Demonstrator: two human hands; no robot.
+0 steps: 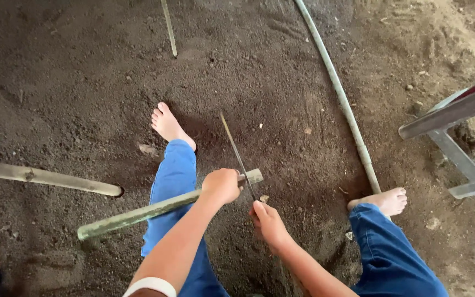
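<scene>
My left hand (222,185) grips a short greenish bamboo stick (138,213) near its right end, holding it slanted across my left knee. My right hand (269,221) holds the handle of a long thin knife (236,154), whose blade crosses the stick's end and points away from me. Both my legs wear blue trousers and my bare feet (167,124) rest on the dirt floor.
A long thin bamboo pole (336,91) runs from the top to my right foot. A thicker bamboo piece (45,177) lies at the left, a thin strip (169,27) at the top. A metal frame (457,132) stands at the right edge.
</scene>
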